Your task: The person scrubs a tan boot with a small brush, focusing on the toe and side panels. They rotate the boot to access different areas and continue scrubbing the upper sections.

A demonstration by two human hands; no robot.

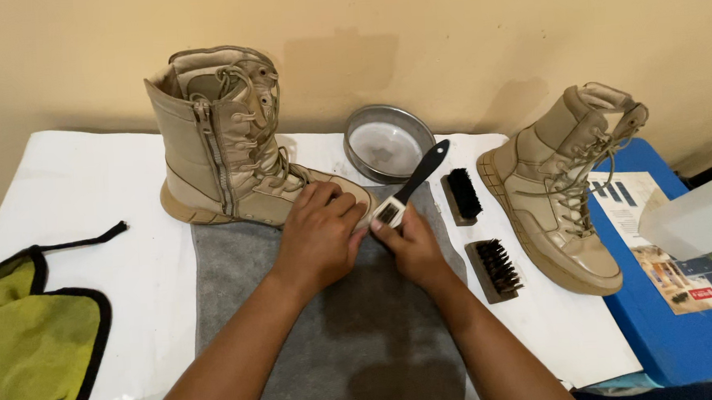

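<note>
A person's left hand [319, 236] lies cupped over the toe of a tan boot [227, 142] that stands upright on a white-covered table [87, 190], fingers closed down on the toe cap so that the tip of the boot is hidden. The right hand [413, 246] grips a small brush [410, 187] with a black handle by its pale head, thumb and fingers pinched around it just beside the boot's toe; the bristles cannot be made out under the fingers. Both forearms cross a grey towel [355, 338] whose near edge is cut off by the frame. Behind the brush sits a round metal bowl [387, 141]; what it holds is hard to tell. To the right, two more brushes [463, 196] lie bristles up, one behind the other, near a second boot [571, 189] that lies tilted on its side, partly on a blue box [680, 337]. A printed leaflet [659, 249] rests on that box, with a blurred pale object [698, 216] over its corner. A green cloth [31, 347] with black trim is cut off at the lower left.
</note>
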